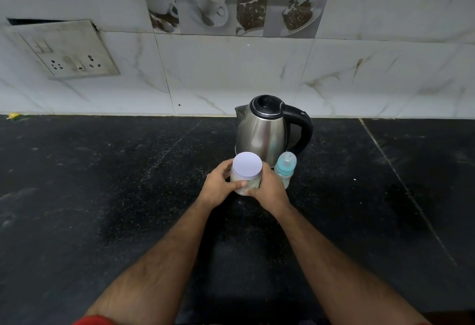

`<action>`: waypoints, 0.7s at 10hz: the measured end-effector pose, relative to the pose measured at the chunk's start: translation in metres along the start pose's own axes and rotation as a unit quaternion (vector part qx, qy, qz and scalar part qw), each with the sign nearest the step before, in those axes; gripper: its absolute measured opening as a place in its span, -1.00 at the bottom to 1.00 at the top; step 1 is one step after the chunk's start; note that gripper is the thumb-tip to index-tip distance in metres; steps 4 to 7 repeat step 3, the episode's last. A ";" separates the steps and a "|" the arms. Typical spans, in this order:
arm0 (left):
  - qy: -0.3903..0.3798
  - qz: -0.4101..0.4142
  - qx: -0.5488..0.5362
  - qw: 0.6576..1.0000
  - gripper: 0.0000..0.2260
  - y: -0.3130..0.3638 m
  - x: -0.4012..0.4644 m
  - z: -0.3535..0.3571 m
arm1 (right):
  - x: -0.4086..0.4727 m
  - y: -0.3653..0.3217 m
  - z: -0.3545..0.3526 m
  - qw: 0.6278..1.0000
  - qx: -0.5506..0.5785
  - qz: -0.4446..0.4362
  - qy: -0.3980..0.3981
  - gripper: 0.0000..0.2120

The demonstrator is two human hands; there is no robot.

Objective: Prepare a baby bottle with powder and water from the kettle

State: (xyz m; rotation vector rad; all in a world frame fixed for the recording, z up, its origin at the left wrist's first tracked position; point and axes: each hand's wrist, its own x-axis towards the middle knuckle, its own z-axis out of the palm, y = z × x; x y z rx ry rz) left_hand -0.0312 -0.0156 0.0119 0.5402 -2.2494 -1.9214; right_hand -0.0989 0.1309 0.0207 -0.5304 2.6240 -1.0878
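Task looks barely started, judging from how things sit. Dark speckled surface (102,196) runs under everything, marble-look tiled wall behind it with a socket plate (64,49) at upper left. Steel kettle (262,132) stands upright near the wall, black lid down, handle to the right, spout to the left; nobody touching it, so no water poured as far as can be seen. Powder jar (246,174) sits just in front of the kettle, white lid on, pale contents showing through the clear wall; cannot tell if it rests on the surface or is lifted slightly. Left hand (218,186) wraps the jar's left side, fingers curled round the body, thumb across the front. Right hand (270,188) grips the right side the same way, fingers curled on it. Baby bottle (284,168) stands just right of the jar, by the right hand, teal teat and clear cap on; whether anything is inside cannot be told. Left to do: open jar, uncap bottle, add powder, pour from kettle, close.
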 end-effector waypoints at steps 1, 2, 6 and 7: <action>-0.006 -0.002 0.006 1.000 -0.38 -0.001 0.000 0.000 | 0.000 0.001 0.001 1.000 -0.003 0.000 0.000 -0.20; -0.013 0.000 0.049 0.999 -0.32 0.004 -0.004 -0.001 | -0.006 -0.003 -0.003 1.000 -0.020 -0.003 -0.001 -0.20; 0.009 -0.001 0.084 0.996 -0.25 0.002 -0.009 0.000 | -0.011 -0.003 -0.002 1.000 -0.013 -0.016 0.020 -0.25; 0.009 -0.001 0.084 0.996 -0.25 0.002 -0.009 0.000 | -0.011 -0.003 -0.002 1.000 -0.013 -0.016 0.020 -0.25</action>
